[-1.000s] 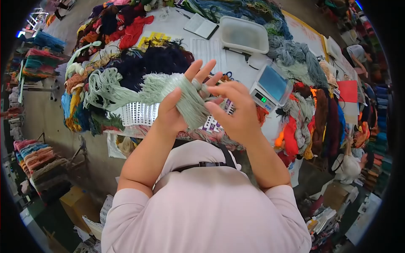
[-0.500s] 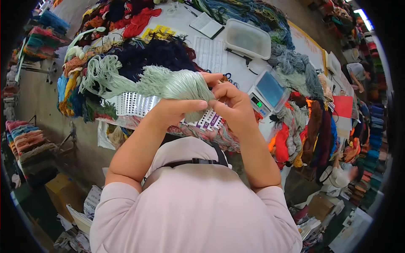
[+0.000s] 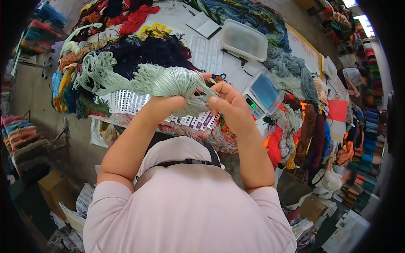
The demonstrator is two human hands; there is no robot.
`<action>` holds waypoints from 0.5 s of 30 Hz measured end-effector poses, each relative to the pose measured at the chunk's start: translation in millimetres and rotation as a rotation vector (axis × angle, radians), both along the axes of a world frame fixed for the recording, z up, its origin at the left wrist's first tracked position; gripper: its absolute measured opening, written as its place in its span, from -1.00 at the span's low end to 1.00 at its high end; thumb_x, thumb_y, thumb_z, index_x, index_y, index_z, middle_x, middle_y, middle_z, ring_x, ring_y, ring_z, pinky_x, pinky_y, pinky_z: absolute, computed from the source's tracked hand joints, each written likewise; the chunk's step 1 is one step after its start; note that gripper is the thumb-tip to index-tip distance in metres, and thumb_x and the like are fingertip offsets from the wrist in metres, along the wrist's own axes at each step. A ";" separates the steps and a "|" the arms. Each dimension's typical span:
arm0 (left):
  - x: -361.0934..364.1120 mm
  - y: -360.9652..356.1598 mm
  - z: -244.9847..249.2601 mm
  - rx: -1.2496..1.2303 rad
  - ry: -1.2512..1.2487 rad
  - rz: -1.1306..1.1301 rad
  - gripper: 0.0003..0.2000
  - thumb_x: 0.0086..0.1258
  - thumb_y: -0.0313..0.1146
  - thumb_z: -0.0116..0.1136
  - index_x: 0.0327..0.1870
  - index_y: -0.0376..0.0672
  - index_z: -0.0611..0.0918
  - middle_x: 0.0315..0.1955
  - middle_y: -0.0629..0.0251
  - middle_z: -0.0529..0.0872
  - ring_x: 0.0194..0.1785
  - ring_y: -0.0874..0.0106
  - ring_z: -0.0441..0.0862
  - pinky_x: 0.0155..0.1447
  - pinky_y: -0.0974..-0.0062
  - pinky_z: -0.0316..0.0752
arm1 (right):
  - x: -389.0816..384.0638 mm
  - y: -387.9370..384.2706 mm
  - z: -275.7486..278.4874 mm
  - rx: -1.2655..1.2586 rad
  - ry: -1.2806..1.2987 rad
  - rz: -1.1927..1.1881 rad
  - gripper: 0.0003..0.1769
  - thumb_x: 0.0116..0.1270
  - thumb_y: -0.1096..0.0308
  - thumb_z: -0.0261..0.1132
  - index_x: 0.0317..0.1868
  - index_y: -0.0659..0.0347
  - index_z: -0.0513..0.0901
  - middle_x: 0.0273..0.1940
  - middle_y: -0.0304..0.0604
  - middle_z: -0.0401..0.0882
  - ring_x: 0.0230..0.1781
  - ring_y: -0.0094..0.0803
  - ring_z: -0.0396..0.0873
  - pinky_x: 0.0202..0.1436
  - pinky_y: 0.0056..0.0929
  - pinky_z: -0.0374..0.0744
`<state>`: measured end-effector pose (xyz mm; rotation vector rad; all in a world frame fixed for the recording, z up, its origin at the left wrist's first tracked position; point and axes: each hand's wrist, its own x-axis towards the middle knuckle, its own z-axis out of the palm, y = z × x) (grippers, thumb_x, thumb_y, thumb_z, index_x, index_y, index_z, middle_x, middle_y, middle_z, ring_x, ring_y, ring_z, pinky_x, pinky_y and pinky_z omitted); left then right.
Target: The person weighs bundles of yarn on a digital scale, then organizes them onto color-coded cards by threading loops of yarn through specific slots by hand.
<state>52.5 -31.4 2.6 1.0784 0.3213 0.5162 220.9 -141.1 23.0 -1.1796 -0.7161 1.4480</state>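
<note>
A pale green skein of yarn (image 3: 175,82) is bunched over my left hand (image 3: 168,105), whose fingers wrap round it, partly hidden beneath the strands. My right hand (image 3: 228,99) pinches a few strands drawn out from the skein's right end. Loose pale green yarn (image 3: 99,76) trails off to the left over the pile. Beneath the hands lie white cards with rows of holes (image 3: 126,101) and purple-marked hole cards (image 3: 196,121).
A digital scale (image 3: 261,95) with a lit green display stands right of my hands. Behind it are a clear plastic tub (image 3: 244,40) and an open notebook (image 3: 203,24). Dark navy yarn (image 3: 143,57) and other coloured yarn (image 3: 299,130) lie around. Two people (image 3: 354,79) are at the right.
My left thumb has tucked in against the skein. Strands at its right end now stretch out to my right hand, and the end looks looser. The whole view has shifted slightly.
</note>
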 end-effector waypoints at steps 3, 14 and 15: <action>3.7 2.8 -6.1 -0.072 -0.070 -0.021 -0.29 -0.18 -0.56 -0.11 0.22 -0.43 0.45 0.11 0.12 0.58 0.02 0.42 0.59 0.19 0.42 0.44 | 10.2 2.6 18.5 -0.064 -0.224 0.125 -0.83 0.25 0.41 0.29 -0.19 0.28 0.57 -0.52 -0.44 0.40 -0.52 -0.74 0.26 -0.44 -0.67 0.29; 23.5 5.2 -11.8 -0.357 -0.175 -0.200 -0.26 -0.09 -0.55 -0.12 0.34 -0.41 0.32 -0.26 0.25 0.58 -0.19 0.45 0.58 0.03 0.38 0.52 | 32.3 -5.2 23.5 0.002 -0.319 0.146 -0.84 0.37 0.36 0.18 -0.32 0.27 0.61 -0.49 -0.34 0.46 -0.53 -0.66 0.33 -0.43 -0.66 0.33; 24.6 4.2 -8.1 -0.457 -0.213 -0.259 -0.27 -0.07 -0.54 -0.10 0.33 -0.42 0.32 -0.28 0.25 0.58 -0.29 0.48 0.55 -0.09 0.42 0.53 | 36.9 -7.5 18.8 0.005 -0.325 0.148 -0.84 0.37 0.36 0.18 -0.32 0.27 0.61 -0.49 -0.34 0.46 -0.53 -0.66 0.33 -0.43 -0.66 0.33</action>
